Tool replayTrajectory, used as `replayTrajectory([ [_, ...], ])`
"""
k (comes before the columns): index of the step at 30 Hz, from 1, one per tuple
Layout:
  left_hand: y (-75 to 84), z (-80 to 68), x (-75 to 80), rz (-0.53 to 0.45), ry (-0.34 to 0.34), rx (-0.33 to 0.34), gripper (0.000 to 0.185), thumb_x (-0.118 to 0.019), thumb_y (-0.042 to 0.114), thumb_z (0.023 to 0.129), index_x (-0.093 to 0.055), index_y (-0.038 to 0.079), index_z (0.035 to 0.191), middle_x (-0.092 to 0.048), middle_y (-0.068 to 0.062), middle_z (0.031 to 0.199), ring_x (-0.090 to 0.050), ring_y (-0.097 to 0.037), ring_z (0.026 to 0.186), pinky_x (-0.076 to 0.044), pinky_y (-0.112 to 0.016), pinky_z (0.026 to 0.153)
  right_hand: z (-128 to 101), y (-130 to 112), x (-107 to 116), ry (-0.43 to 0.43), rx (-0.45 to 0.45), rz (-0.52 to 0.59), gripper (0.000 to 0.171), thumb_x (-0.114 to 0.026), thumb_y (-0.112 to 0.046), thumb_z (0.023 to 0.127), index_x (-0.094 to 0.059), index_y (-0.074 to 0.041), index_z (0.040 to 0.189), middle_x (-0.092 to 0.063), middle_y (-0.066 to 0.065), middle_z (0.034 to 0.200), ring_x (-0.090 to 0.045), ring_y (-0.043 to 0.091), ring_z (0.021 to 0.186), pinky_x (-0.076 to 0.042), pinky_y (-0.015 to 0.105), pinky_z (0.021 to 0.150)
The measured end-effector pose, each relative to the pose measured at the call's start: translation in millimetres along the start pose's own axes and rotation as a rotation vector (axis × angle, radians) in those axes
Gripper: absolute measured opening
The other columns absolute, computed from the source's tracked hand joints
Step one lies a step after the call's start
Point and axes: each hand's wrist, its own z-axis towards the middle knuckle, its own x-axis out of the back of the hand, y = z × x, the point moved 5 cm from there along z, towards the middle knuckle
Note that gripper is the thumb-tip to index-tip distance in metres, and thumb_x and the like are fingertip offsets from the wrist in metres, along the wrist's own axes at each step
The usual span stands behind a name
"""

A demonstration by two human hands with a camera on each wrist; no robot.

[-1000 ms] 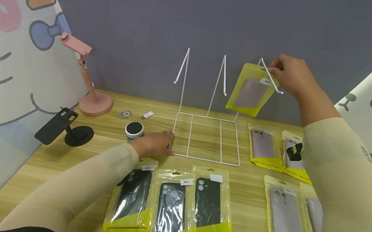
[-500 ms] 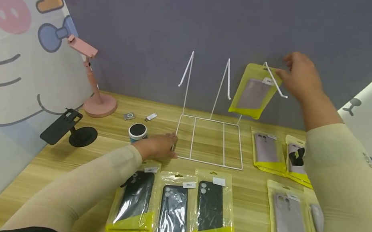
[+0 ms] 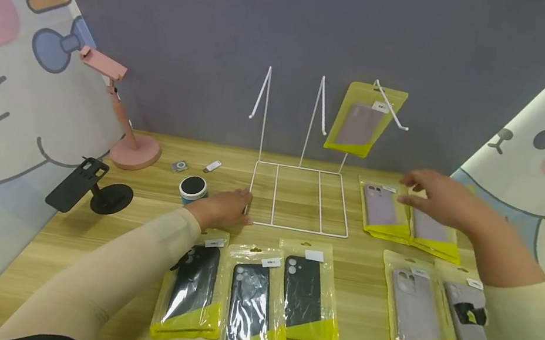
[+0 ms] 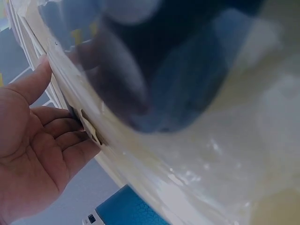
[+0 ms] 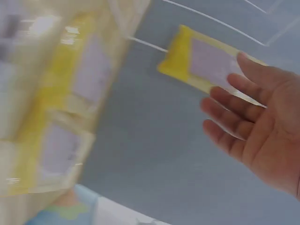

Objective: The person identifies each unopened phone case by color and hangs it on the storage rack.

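My left hand [image 3: 226, 208] rests at the front left corner of the white wire display rack [image 3: 295, 229], fingers touching its base wire. In the left wrist view, its thumb and fingers stand apart. On the rack's right hook hangs a yellow zip bag with a lilac phone case [image 3: 360, 125]. My right hand [image 3: 441, 200] holds nothing, its fingers loosely bent over two bagged lilac phone cases [image 3: 381, 206] at the back right. Two more bagged lilac cases [image 3: 417, 306] lie nearer, one partly under the right sleeve.
Three bagged black phone cases [image 3: 249, 303] lie in front of the rack. Left of it are a white-topped jar [image 3: 193, 186], a USB stick [image 3: 212, 166], a small square device [image 3: 179, 166], a pink stand [image 3: 135, 152] and a black phone holder [image 3: 109, 199]. A grey wall stands behind.
My right hand has let go of the hanging bag and moved down to above the back right bags. The bag stays on the hook. My left hand keeps its place at the rack.
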Motion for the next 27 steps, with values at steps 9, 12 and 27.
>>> replayTrajectory([
  [9,0.7,1.8,2.2,0.014,-0.008,-0.013,0.08,-0.053,0.046,0.099,-0.019,-0.002,0.155,-0.014,-0.02,0.163,-0.016,-0.036,0.15,-0.021,-0.049,0.122,-45,35,-91,-0.284,-0.035,0.044,0.04,-0.069,-0.018,0.09,-0.059,0.008,0.119,-0.067,0.02,0.108,-0.063,0.039,0.1,-0.054,0.049,0.08],
  [12,0.4,3.1,2.9,0.017,-0.008,-0.013,0.081,-0.053,0.046,0.099,-0.019,-0.002,0.155,-0.013,-0.02,0.163,-0.016,-0.036,0.15,-0.02,-0.047,0.122,-55,42,-106,-0.29,-0.03,0.002,0.036,-0.073,-0.009,0.085,-0.06,0.008,0.114,-0.067,0.019,0.105,-0.063,0.039,0.097,-0.055,0.047,0.077],
  [27,0.1,1.4,0.3,-0.005,-0.014,0.006,0.081,-0.053,0.047,0.099,-0.019,0.0,0.156,-0.013,-0.018,0.163,-0.015,-0.034,0.151,-0.019,-0.047,0.122,-60,39,-114,-0.194,0.006,0.052,0.041,-0.064,0.001,0.09,-0.034,-0.015,0.067,-0.022,-0.006,0.067,-0.024,0.009,0.061,-0.02,0.027,0.058],
])
